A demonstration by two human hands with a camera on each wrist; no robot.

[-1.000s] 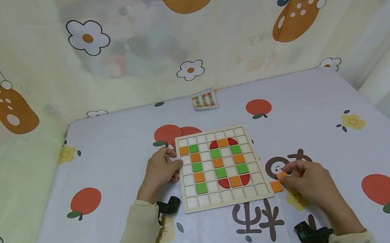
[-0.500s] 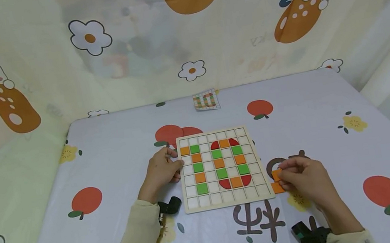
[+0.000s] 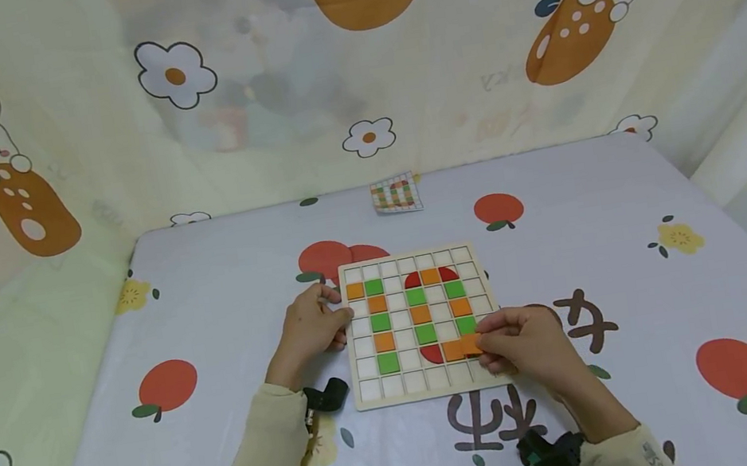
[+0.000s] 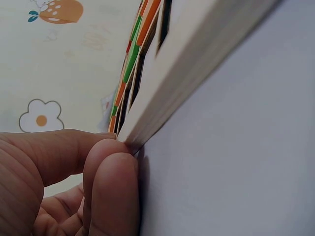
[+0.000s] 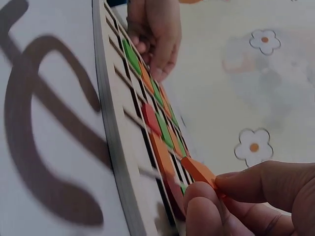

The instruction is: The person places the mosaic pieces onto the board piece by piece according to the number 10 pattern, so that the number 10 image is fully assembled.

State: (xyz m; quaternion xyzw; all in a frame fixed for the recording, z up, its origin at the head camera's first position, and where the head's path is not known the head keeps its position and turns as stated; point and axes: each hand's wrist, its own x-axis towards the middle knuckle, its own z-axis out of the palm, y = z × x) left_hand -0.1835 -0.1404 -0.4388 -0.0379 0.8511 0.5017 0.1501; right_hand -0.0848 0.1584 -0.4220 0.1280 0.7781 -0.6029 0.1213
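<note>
A wooden grid board (image 3: 427, 397) lies on the table, with green, orange and rounded red tiles in some of its squares. My left hand (image 3: 311, 324) holds the board's left edge, thumb and fingertips right at the wooden frame (image 4: 182, 64) in the left wrist view. Over the lower right of the board, my right hand (image 3: 531, 342) pinches an orange square tile (image 5: 198, 171) between thumb and fingers. This tile overlaps the bottom red corner piece (image 5: 173, 194), just right of an orange tile (image 3: 452, 351) set in the board.
A small patterned card (image 3: 397, 194) lies at the table's back edge. The printed tablecloth (image 3: 248, 461) spreads around the board, and a patterned curtain (image 3: 277, 118) hangs behind it. Each wrist wears a black camera (image 3: 328, 395).
My right hand has moved left from beside the board to over its lower right, carrying an orange tile. A second orange tile's spot beside the board is now covered by the hand. Left hand stays put.
</note>
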